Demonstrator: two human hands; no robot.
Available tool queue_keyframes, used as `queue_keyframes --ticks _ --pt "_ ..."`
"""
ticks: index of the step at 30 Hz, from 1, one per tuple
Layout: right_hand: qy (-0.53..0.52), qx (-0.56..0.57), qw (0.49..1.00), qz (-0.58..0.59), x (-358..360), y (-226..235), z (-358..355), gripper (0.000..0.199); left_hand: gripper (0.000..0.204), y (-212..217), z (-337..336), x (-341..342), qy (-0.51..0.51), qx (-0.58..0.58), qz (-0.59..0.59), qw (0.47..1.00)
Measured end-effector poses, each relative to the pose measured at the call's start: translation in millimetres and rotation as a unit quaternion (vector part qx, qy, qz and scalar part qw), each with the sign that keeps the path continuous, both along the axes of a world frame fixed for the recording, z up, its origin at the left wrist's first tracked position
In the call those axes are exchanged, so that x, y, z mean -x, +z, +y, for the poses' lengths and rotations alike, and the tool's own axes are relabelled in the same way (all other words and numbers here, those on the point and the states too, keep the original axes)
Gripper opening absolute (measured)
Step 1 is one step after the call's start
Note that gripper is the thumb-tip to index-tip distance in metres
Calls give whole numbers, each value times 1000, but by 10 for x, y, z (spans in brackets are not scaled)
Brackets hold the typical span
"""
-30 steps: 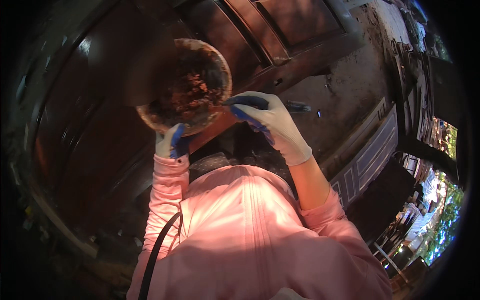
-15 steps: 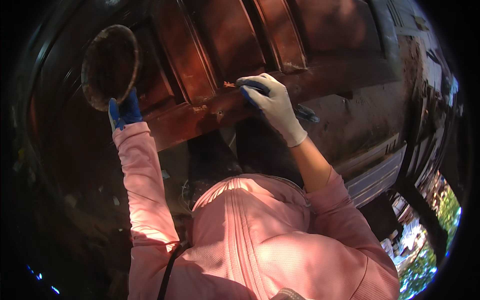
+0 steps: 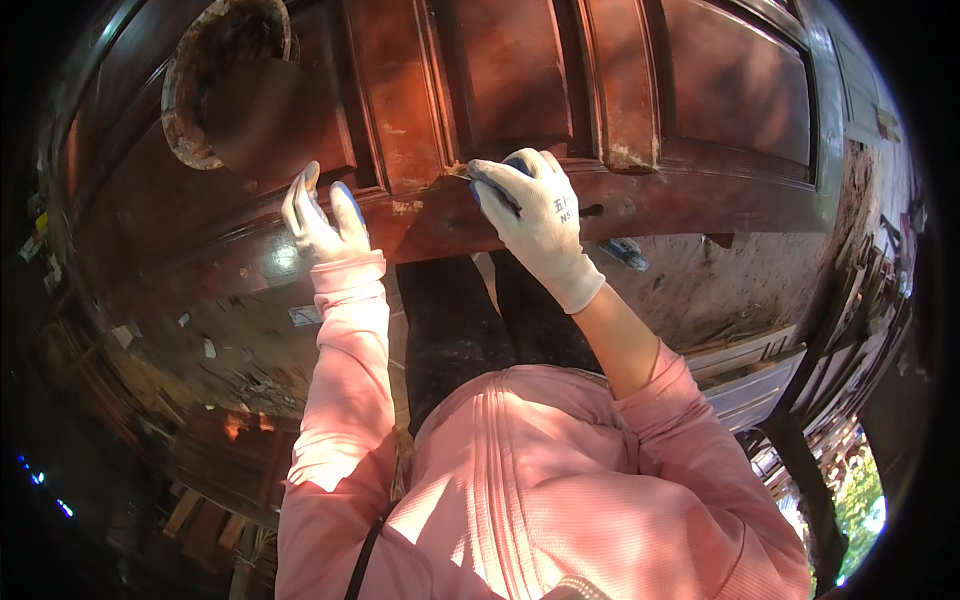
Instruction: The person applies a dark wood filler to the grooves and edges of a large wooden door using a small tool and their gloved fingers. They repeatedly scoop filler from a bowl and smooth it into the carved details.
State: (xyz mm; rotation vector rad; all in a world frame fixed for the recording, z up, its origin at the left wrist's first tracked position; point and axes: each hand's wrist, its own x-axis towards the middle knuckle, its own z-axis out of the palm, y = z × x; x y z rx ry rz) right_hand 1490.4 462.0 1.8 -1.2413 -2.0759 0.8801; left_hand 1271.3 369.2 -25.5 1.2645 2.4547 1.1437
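A dark reddish-brown panelled wooden door [image 3: 505, 70] lies before me. My right hand [image 3: 535, 210], in a white glove with blue on the palm side, is closed around a thin tool [image 3: 593, 210]. Its dark end sticks out behind the hand. The front end meets a joint in the door's moulding, beside a small orange-brown smear; the tool's exact kind is hidden. My left hand [image 3: 325, 222], gloved alike, is open over the door's near rail with nothing in it. Beyond it, a round stained bowl [image 3: 178, 115] with a crusted rim rests on the door.
Pale filler-like patches [image 3: 630, 155] mark the door's joints. Below its near edge, a small grey-blue object [image 3: 625, 252] lies on the dirt-strewn ground. Pale slatted boards [image 3: 745, 385] lie at the right, and wooden pieces [image 3: 225, 470] at the lower left.
My left hand has let go of the bowl, which now sits on the door, and has drawn back toward me and right. My right hand stays at the same joint.
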Motion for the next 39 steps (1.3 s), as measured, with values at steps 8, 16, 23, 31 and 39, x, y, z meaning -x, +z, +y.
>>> queue_keyframes --ticks 8,16,23,31,39 --pt "45 -115 992 -20 -46 -94 -74 23 38 -54 -12 26 -19 16 65 998" --pt "118 -124 981 -86 -17 2 -12 21 37 -112 4 19 -6 -10 34 999" --pt "130 -53 984 -110 24 139 92 14 37 -102 -10 34 -23 12 58 998" --pt "53 24 996 -61 49 164 137 17 35 -83 18 6 -14 -18 42 999" --pt "124 -32 985 -112 38 137 123 16 41 -50 -3 36 -32 27 83 996"
